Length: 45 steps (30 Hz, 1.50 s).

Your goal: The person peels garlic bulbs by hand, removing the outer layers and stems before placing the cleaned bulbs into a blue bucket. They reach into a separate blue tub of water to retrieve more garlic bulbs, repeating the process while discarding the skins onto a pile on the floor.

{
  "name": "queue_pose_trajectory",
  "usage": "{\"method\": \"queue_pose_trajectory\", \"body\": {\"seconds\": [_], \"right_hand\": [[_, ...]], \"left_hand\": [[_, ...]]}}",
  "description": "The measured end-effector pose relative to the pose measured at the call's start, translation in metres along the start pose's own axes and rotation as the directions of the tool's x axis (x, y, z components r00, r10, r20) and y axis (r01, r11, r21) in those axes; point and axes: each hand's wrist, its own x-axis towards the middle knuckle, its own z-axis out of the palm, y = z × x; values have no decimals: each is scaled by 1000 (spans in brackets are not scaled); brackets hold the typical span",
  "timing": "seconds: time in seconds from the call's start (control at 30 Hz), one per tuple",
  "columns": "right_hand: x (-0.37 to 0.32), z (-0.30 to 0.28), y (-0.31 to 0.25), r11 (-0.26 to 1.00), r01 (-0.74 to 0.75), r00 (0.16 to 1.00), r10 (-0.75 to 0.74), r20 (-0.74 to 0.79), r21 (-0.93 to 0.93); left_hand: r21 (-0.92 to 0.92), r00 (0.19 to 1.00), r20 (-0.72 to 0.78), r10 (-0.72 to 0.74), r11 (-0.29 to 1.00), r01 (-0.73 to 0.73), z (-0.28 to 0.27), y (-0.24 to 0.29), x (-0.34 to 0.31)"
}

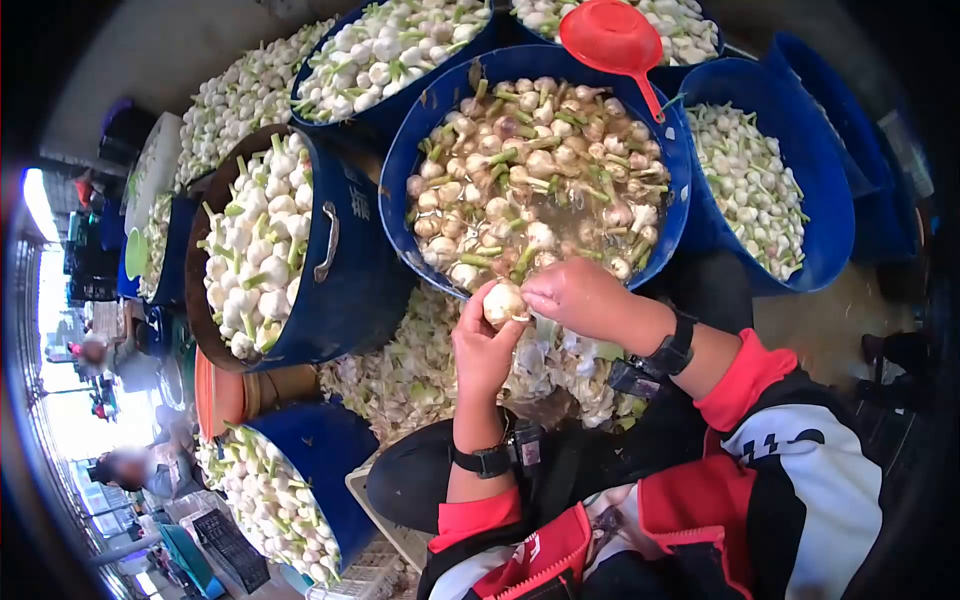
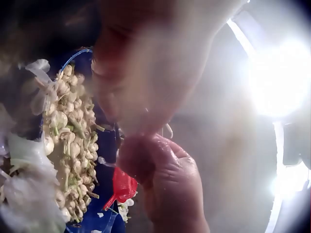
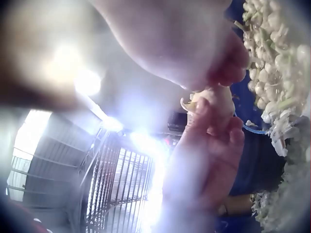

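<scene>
A pale garlic bulb is gripped between the thumb and fingers of my left hand, just in front of the large blue tub's near rim. My right hand has its fingers curled and pinches at the bulb's right side. In the right wrist view, a thin curl of skin sticks out from the bulb beside the left thumb. The right fingertips are partly hidden there. The left wrist view shows the right hand meeting the blurred left hand.
The blue tub holds unpeeled garlic in murky water, with a red strainer across its far rim. Blue barrels of peeled white garlic stand around it. Peeled skins pile up below my hands. A person is at the far left.
</scene>
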Motion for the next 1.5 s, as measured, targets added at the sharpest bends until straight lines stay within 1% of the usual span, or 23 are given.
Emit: {"method": "queue_pose_trajectory", "body": {"seconds": [0.13, 0.17, 0.2, 0.23, 0.3, 0.37, 0.4, 0.47, 0.5, 0.6, 0.73, 0.83, 0.87, 0.9, 0.93, 0.97, 1.03, 1.1, 1.17, 1.2, 1.3, 1.4, 1.5], "right_hand": [[-7, 4, 6, 995, -72, 997, 72, 1, -68], [-8, 3, 12, 978, -201, 978, 197, 66, 55], [-8, 5, 18, 930, -328, 941, 306, 142, 169], [-16, 12, 28, 930, -325, 943, 304, 136, 170], [-31, 20, 26, 947, -261, 931, 196, 308, 188], [-38, 16, 10, 956, -276, 935, 243, 257, 101], [-34, 11, -1, 967, -201, 979, 193, 62, 157], [-24, 12, -11, 989, 9, 955, 35, -295, 146], [-21, 11, -15, 989, 2, 953, 42, -299, 145], [-13, 4, -19, 997, 30, 981, -42, -187, -67], [-14, 10, -13, 991, -1, 991, -16, -131, -133], [-14, 10, -4, 992, -126, 988, 125, -91, -9], [-17, 13, 4, 966, -235, 970, 239, -31, 103], [-19, 16, 12, 917, -342, 939, 341, 40, 206], [-24, 18, 18, 923, -377, 903, 348, 253, 75], [-35, 22, 19, 925, -373, 904, 344, 255, 75], [-53, 28, 11, 970, -236, 939, 215, 270, 50], [-47, 27, 8, 962, -260, 942, 234, 239, 83], [-35, 15, -12, 981, -107, 974, 136, -179, 162], [-28, 9, -18, 992, 36, 962, -1, -273, 122], [-17, 8, -13, 990, 111, 980, -124, -159, -88], [-17, 1, -17, 983, 109, 993, -115, -30, -150], [-19, 6, -13, 970, 132, 990, -138, -16, -204]], "left_hand": [[-22, 995, 96, -7, 1000, 9, 3, 4, -4], [-21, 995, 102, -8, 1000, 10, 5, 7, -7], [-177, 996, 86, 29, 984, -14, 7, 11, -10], [-327, 996, 62, 63, 944, -39, 6, 14, -11], [-344, 996, 64, 69, 938, -43, 1, 13, -8], [-460, 1000, 21, -17, 887, 25, 0, 12, -8], [-443, 1000, -6, -16, 896, 12, 0, 11, -7], [-351, 998, -44, 35, 935, -49, 1, 4, -5], [-253, 993, -74, 97, 961, -113, 4, 4, -4], [-165, 985, -52, 161, 972, -168, 7, 9, -8], [-135, 996, 4, 90, 987, -88, 2, 3, -9], [-141, 999, 41, 19, 990, -13, 2, 0, -9], [-253, 999, 5, -33, 967, 33, 4, 0, -10], [-251, 1000, 4, -31, 968, 31, 2, 4, -10], [-461, 992, 114, -45, 882, 93, -1, 9, -9], [-640, 974, 223, -35, 749, 173, -3, 10, -8], [-612, 980, 183, -80, 770, 178, -6, 3, -8], [-634, 991, 87, -104, 762, 135, -10, -9, -5], [-630, 990, 70, -121, 764, 138, -5, -3, -6], [-591, 990, 84, -113, 795, 141, -1, 2, -7], [-517, 987, 117, -109, 842, 154, 4, 10, -9], [-447, 988, 112, -107, 882, 146, 0, 8, -10], [-288, 975, 174, -138, 940, 185, 0, 9, -13]]}}
